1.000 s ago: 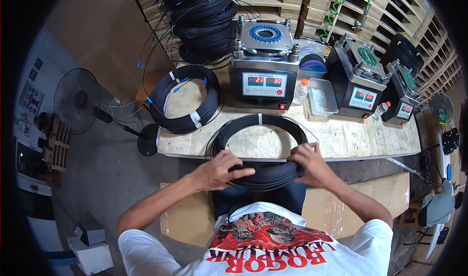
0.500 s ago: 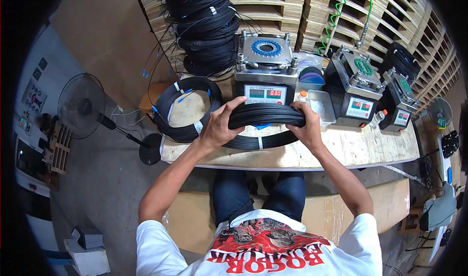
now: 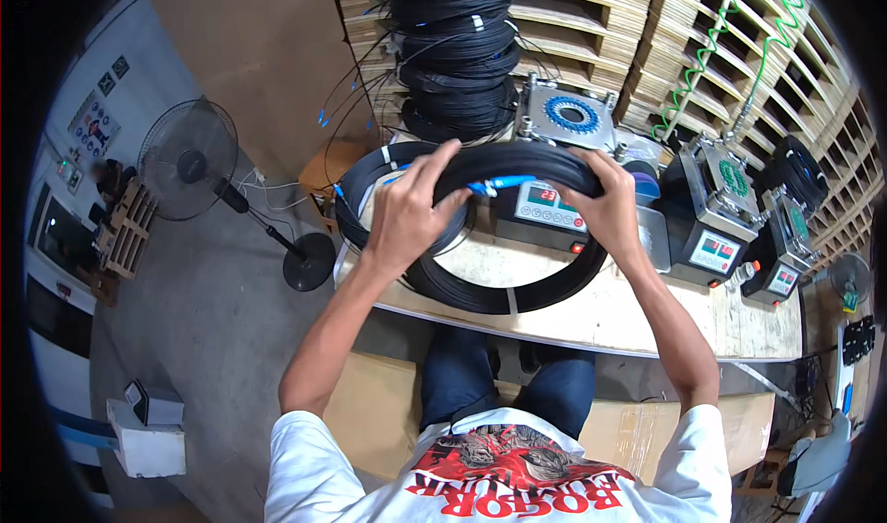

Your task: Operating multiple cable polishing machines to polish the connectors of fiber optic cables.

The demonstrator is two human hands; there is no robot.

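Observation:
A coil of black cable (image 3: 511,299) is held up by its far side, tilted, its lower side with a white tie hanging over the table's front part. Gripping the coil's upper left is my left hand (image 3: 407,213), fingers closed around the bundle. On the upper right, my right hand (image 3: 610,200) is likewise closed on it. Blue connectors (image 3: 504,183) with a white part show inside the top of the ring, between my hands. Behind it stands a machine (image 3: 545,211) with a lit panel, partly covered by the coil, and a ring of blue connectors (image 3: 573,115) on its top plate.
Another black coil (image 3: 349,204) lies on the wooden table (image 3: 637,315) at left. Behind it rises a tall stack of coils (image 3: 453,61). Two more machines (image 3: 711,213) (image 3: 781,255) stand right, near a clear tray (image 3: 652,237). A fan (image 3: 189,163) stands on the floor at left.
Both hands have raised the coil's far side, so its opening shows wider and the blue connectors are in plain sight. The whole view has shifted, with the table's things now further right.

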